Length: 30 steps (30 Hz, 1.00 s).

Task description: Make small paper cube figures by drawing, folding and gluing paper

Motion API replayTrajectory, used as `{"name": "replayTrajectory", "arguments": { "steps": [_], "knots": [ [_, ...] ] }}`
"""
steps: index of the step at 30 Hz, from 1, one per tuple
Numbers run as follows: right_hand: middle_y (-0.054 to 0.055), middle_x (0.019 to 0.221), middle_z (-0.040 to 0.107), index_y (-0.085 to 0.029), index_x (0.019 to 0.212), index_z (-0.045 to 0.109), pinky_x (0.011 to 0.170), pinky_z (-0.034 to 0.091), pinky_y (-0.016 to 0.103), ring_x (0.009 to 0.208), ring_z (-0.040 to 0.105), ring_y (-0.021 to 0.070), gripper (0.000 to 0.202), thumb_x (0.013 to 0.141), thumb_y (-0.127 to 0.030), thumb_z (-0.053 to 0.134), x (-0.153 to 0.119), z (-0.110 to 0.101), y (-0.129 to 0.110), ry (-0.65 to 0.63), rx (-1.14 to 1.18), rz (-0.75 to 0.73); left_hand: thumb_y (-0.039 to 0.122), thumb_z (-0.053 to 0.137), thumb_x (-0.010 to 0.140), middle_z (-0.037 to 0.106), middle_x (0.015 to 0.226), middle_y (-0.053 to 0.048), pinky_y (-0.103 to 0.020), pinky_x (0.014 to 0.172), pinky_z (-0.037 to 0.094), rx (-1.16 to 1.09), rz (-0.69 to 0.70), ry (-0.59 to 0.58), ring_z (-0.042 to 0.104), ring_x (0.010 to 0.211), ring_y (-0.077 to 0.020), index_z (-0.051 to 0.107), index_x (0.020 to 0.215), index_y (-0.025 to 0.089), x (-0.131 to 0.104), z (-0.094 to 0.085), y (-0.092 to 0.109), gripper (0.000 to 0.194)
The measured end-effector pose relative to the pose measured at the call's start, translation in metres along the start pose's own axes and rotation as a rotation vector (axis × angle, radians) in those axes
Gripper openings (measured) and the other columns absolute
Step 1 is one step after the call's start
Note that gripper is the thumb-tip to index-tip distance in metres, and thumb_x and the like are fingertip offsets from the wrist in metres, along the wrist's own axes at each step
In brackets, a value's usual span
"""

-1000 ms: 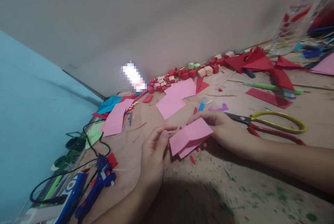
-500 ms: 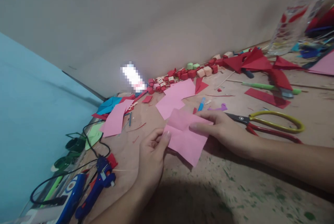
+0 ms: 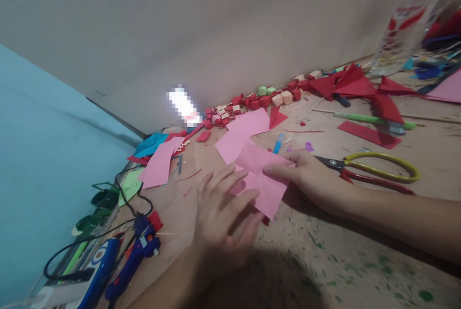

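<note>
A square of pink paper (image 3: 268, 194) with crease lines is pinched along its right side by my right hand (image 3: 306, 174), thumb on top and fingers partly hidden behind. My left hand (image 3: 225, 208) hovers over the paper's left part with its fingers spread apart, slightly blurred; whether a fingertip touches the sheet I cannot tell. Just beyond the square lie more pink paper pieces (image 3: 248, 126). To the right of my right hand are scissors (image 3: 382, 170) with one yellow and one red handle, their blades partly hidden behind the hand.
A blue glue gun (image 3: 133, 256) with a black cord lies at left, near a blue-and-white object (image 3: 99, 270). Small folded paper cubes (image 3: 255, 102) line the wall. Red paper (image 3: 356, 83), a green pen-like stick (image 3: 374, 119) and a clear plastic bag (image 3: 399, 35) are at right.
My left hand has let go of the pink paper's left edge and opened its fingers over it. My right hand keeps its hold, and the paper has tilted slightly.
</note>
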State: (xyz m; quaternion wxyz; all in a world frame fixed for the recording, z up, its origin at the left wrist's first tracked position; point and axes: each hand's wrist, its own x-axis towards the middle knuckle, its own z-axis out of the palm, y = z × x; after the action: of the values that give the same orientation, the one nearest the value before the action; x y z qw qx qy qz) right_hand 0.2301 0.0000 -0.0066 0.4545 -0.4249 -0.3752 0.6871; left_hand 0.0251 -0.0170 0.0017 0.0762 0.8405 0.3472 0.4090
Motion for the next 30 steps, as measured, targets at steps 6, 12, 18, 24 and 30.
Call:
{"name": "replayTrajectory", "arguments": {
  "steps": [6, 12, 18, 24, 30],
  "knots": [
    [0.002, 0.064, 0.067, -0.015, 0.071, 0.065, 0.051, 0.042, 0.024, 0.052, 0.057, 0.0119, 0.017, 0.077, -0.027, 0.076, 0.001, -0.001, 0.000, 0.002, 0.036, -0.004, 0.013, 0.071, 0.086, 0.077, 0.113, -0.010, -0.057, 0.119, 0.024, 0.200, 0.143, -0.078, 0.067, 0.116, -0.0276, 0.072, 0.102, 0.022, 0.001, 0.003, -0.007, 0.018],
    [-0.002, 0.059, 0.060, -0.015, 0.065, 0.064, 0.048, 0.039, 0.019, 0.050, 0.051, 0.0079, 0.030, 0.076, -0.037, 0.081, -0.004, 0.001, -0.002, -0.096, 0.107, -0.016, 0.004, 0.058, 0.089, 0.078, 0.099, -0.004, -0.040, 0.108, 0.040, 0.038, 0.007, -0.066, 0.072, 0.096, -0.0173, 0.070, 0.102, 0.019, -0.002, -0.001, -0.010, 0.023],
    [0.005, 0.098, 0.072, -0.021, 0.106, 0.073, 0.079, 0.057, 0.033, 0.094, 0.068, 0.0214, 0.032, 0.079, -0.036, 0.081, -0.004, -0.002, -0.003, -0.375, -0.007, -0.131, 0.014, 0.061, 0.094, 0.076, 0.097, -0.001, -0.021, 0.081, 0.052, -0.256, -0.319, -0.028, 0.070, 0.089, -0.0136, 0.072, 0.103, 0.022, -0.006, 0.004, -0.007, 0.016],
    [0.004, 0.086, 0.072, -0.019, 0.090, 0.074, 0.084, 0.055, 0.040, 0.082, 0.067, 0.0203, 0.018, 0.078, -0.031, 0.081, 0.000, 0.006, 0.007, -0.255, 0.091, -0.101, 0.020, 0.061, 0.095, 0.076, 0.092, -0.003, -0.021, 0.078, 0.054, -0.467, -0.506, -0.159, 0.071, 0.086, -0.0152, 0.074, 0.099, 0.019, -0.001, 0.009, -0.003, 0.014],
    [0.006, 0.083, 0.072, -0.015, 0.085, 0.072, 0.073, 0.053, 0.035, 0.074, 0.066, 0.0195, 0.027, 0.071, -0.033, 0.087, 0.000, 0.000, 0.009, -0.120, 0.069, -0.064, 0.027, 0.070, 0.089, 0.069, 0.084, -0.002, -0.020, 0.068, 0.052, -0.542, -0.631, -0.070, 0.067, 0.075, -0.0130, 0.066, 0.087, 0.017, 0.000, 0.011, -0.008, 0.011]
  ]
}}
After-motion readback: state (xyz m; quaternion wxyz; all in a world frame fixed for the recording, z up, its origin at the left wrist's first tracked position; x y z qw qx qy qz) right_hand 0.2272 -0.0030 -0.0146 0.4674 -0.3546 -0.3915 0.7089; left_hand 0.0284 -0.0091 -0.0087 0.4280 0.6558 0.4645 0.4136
